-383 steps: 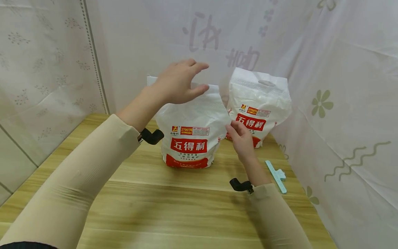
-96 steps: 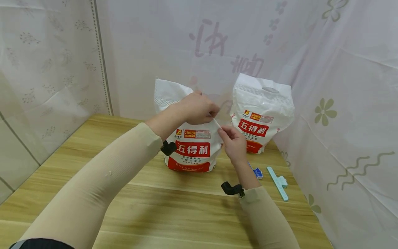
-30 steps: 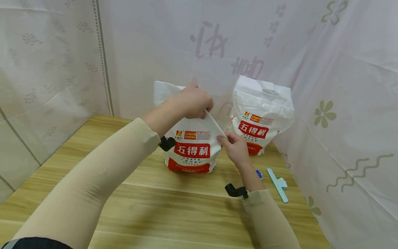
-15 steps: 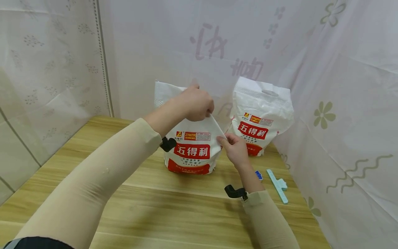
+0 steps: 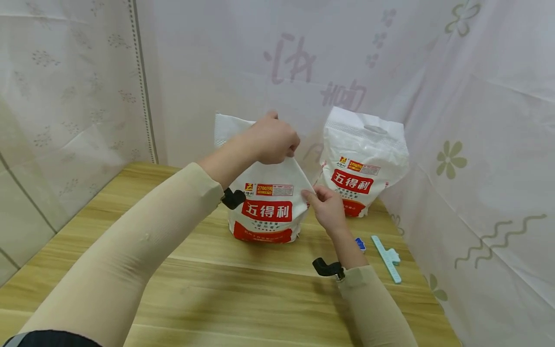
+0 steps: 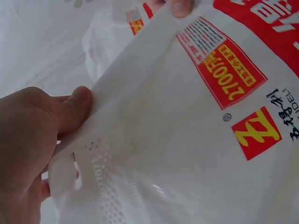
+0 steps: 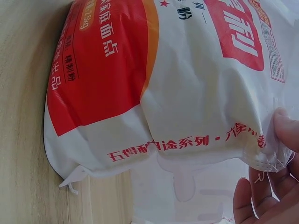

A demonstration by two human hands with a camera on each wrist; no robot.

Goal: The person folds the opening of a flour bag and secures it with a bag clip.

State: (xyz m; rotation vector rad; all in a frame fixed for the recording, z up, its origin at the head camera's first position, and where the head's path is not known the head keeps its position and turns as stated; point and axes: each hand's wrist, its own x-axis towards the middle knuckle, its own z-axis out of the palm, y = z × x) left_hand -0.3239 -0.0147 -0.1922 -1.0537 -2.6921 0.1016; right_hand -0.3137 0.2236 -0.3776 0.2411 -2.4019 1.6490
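Note:
A white flour bag (image 5: 266, 209) with red labels stands upright on the wooden table. My left hand (image 5: 274, 140) grips its upper right edge, which is folded over into a slanting line. In the left wrist view, the left thumb (image 6: 77, 105) presses on that fold beside the bag's handle slot. Lower down, my right hand (image 5: 328, 207) pinches the bag's right side edge between thumb and fingers; the right wrist view shows loose stitching threads there. Behind the right hand stands a second flour bag (image 5: 353, 180) of the same kind, upright, its top with the handle hole unfolded.
A light blue bag clip (image 5: 387, 259) lies on the table (image 5: 208, 299) at the right. Beside the right forearm a small blue piece (image 5: 360, 244) shows, mostly hidden. Patterned white cloth (image 5: 208, 62) hangs round the back and sides.
Since the oldest frame, my left hand has come down from above the bag and gripped its top right edge, folding it. The small blue piece has come into view. Lately both hands stay nearly still.

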